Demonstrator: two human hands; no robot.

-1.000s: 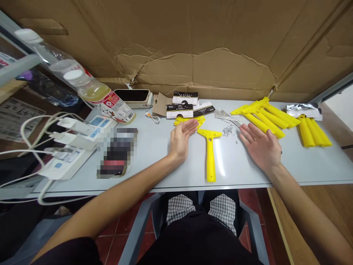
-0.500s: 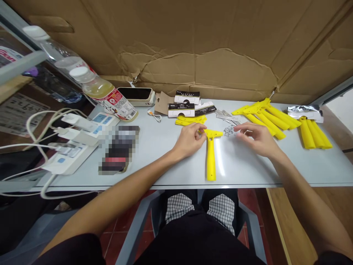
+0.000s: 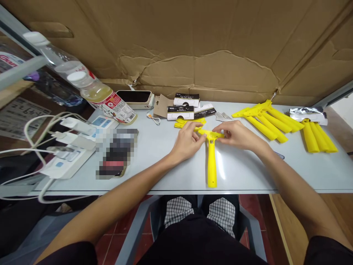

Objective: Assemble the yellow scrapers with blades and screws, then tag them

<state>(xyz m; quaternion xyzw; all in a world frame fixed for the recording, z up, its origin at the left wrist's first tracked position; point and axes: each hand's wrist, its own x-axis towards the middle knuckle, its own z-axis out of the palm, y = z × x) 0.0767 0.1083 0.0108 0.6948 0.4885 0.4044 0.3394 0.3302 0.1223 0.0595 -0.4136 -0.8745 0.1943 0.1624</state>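
Observation:
A yellow plastic scraper handle lies on the table in front of me, its T-shaped head pointing away. My left hand is closed, thumb and fingers pinching the left end of that head. Over the right end, my right hand has its fingertips pinched against the head; any small piece between them is hidden. Behind my left hand lie flat yellow plastic parts. Thin metal blades show beyond my right hand, which covers the spot of the small metal hardware.
Small black-and-white boxes stand at the back. More yellow handles and a silver packet lie right. A slim bluish object pokes out by my right forearm. Left are a blurred phone, power strip and bottles.
My right hand has moved left from the pile of small metal pieces to the right end of the scraper head. My left hand stays on the left end.

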